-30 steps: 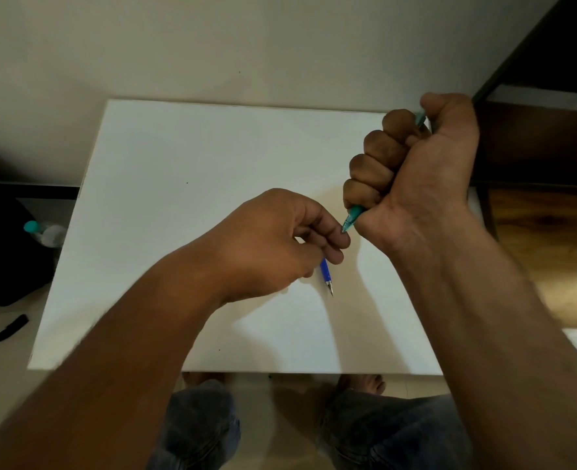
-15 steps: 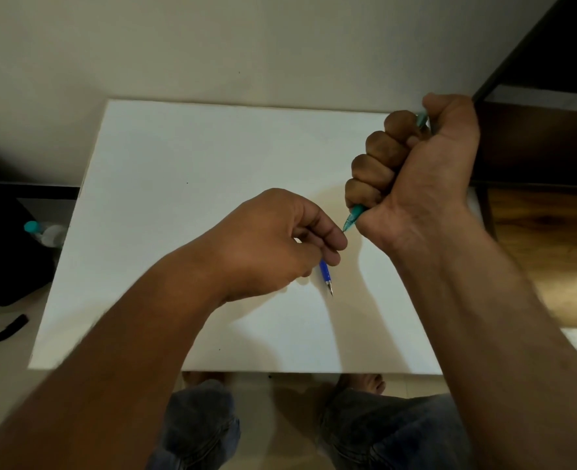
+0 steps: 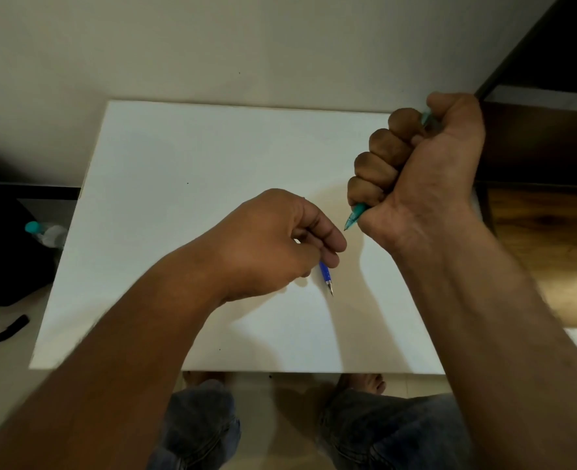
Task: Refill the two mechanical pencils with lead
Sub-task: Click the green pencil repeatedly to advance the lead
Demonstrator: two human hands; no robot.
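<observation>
Right hand (image 3: 422, 171) fisted tight round teal pencil (image 3: 356, 215), near right edge of table (image 3: 178, 157), thumb capping top end, likely to work clicker; tip slants down toward left hand (image 3: 280, 239). Left fingers curled, thumb and forefinger tips together just beside that tip, probably to feed lead; lead itself too thin to see. Blue pencil (image 3: 326, 276) pokes from under left fingers, mid-table, tip toward near edge; gripped or lying there, cannot tell

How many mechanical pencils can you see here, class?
2. The teal pencil is gripped by the right hand; the blue pencil pokes out of the left hand, above the white table. More could be hidden.
</observation>
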